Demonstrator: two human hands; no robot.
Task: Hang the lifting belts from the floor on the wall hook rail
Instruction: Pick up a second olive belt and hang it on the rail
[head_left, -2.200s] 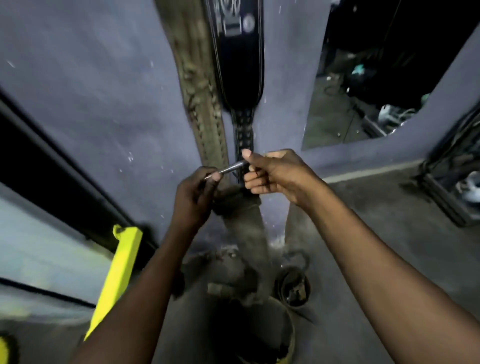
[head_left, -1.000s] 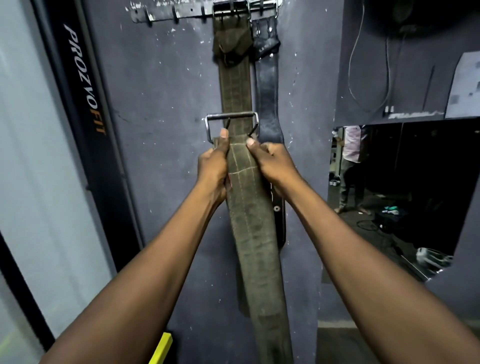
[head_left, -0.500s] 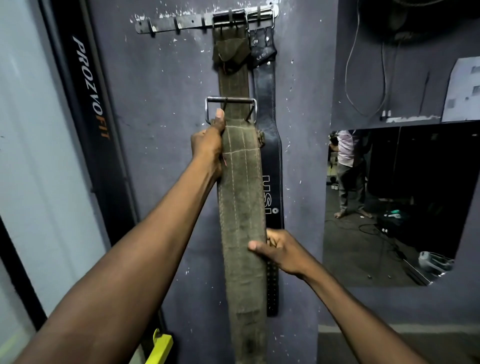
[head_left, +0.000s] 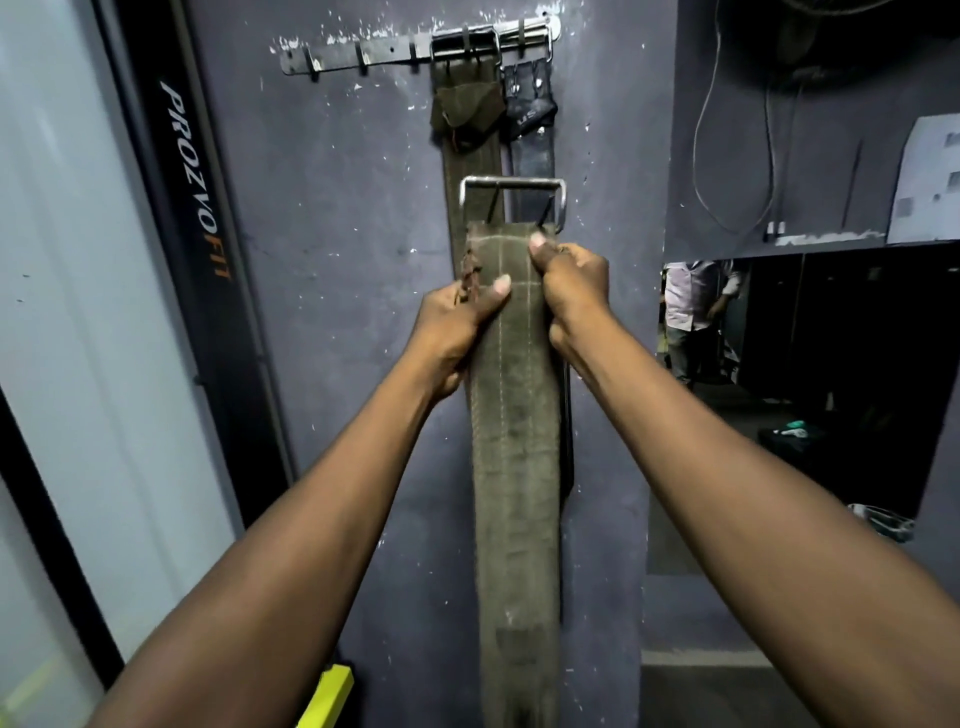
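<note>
An olive-green lifting belt (head_left: 517, 467) hangs down in front of me, its steel buckle (head_left: 511, 183) uppermost. My left hand (head_left: 457, 322) grips its left edge below the buckle. My right hand (head_left: 574, 283) grips its right edge a little higher. High on the wall is the hook rail (head_left: 363, 54). A second olive belt (head_left: 470, 124) and a black belt (head_left: 530, 135) hang from the rail's right part, behind the held belt. The buckle is well below the rail.
A dark upright frame post (head_left: 195, 208) lettered PROZVOFIT stands left of the wall. A yellow bar end (head_left: 327, 696) shows at the bottom. To the right a mirror (head_left: 831, 389) reflects a person (head_left: 693, 306) and floor clutter. Cables (head_left: 737, 130) hang top right.
My right hand has come up from the belt's middle to grip near the buckle. My left hand has slid slightly lower. The buckle sits a little lower relative to the rail than half a second ago.
</note>
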